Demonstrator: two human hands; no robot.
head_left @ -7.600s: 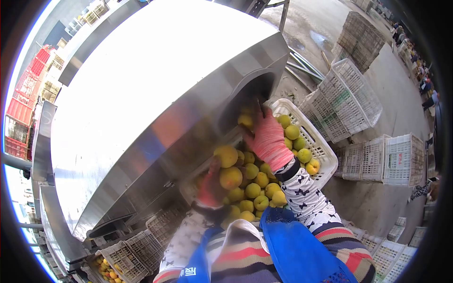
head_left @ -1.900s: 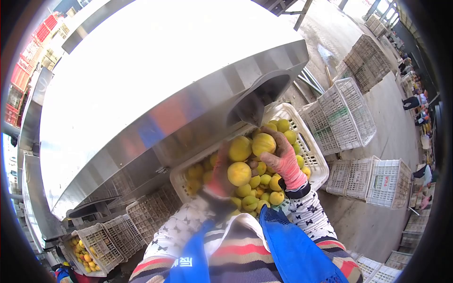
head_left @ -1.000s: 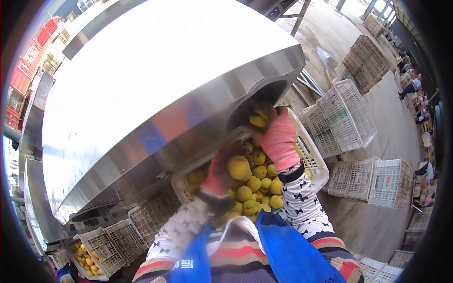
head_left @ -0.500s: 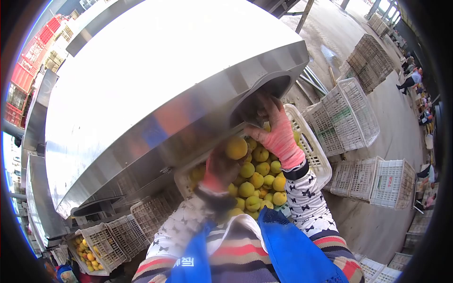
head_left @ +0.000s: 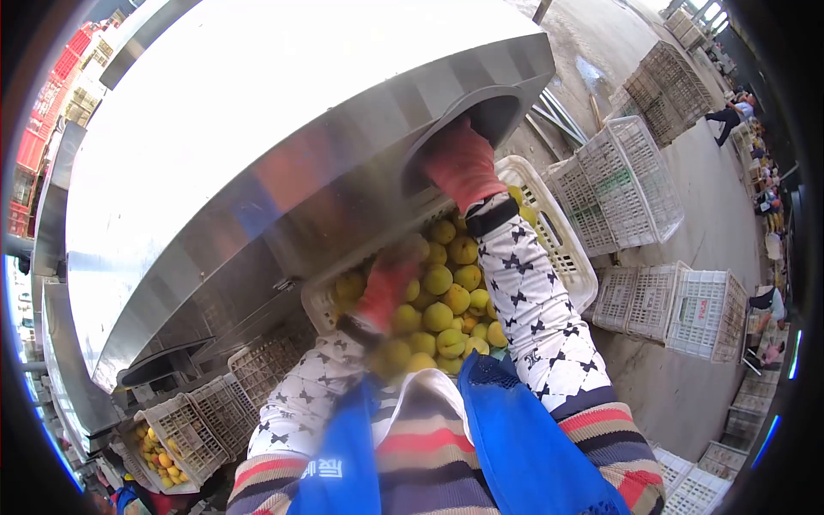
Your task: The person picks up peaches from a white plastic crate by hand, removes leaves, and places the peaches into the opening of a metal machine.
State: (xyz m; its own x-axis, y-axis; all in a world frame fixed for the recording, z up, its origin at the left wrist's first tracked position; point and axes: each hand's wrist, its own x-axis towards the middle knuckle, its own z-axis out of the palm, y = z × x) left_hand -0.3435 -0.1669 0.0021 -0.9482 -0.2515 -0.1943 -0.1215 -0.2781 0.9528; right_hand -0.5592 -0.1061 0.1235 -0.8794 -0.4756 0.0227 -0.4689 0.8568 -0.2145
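Note:
A white plastic crate [head_left: 566, 236] full of yellow-green peaches [head_left: 438, 316] sits in front of my body, below the edge of a metal machine. My right hand [head_left: 463, 163], in a pink glove, reaches into the round dark opening [head_left: 506, 116] in the machine's side. Its fingers are hidden inside, along with anything they hold. Low over the left half of the crate is my left hand [head_left: 390, 279], also pink-gloved and smeared by motion. It is among or just above the peaches, and whether it grips one cannot be made out.
The bright metal machine top [head_left: 283, 94] takes up the upper left. White crates [head_left: 631, 180] are stacked on the right, with more crates [head_left: 669, 305] lower down. At lower left stands a crate of orange-yellow fruit [head_left: 167, 455]. A person [head_left: 732, 113] is far off at right.
My right hand has gone deeper into the opening, so its fingers no longer show. My left hand has shifted left over the peaches; the peach seen beside it earlier is no longer raised there.

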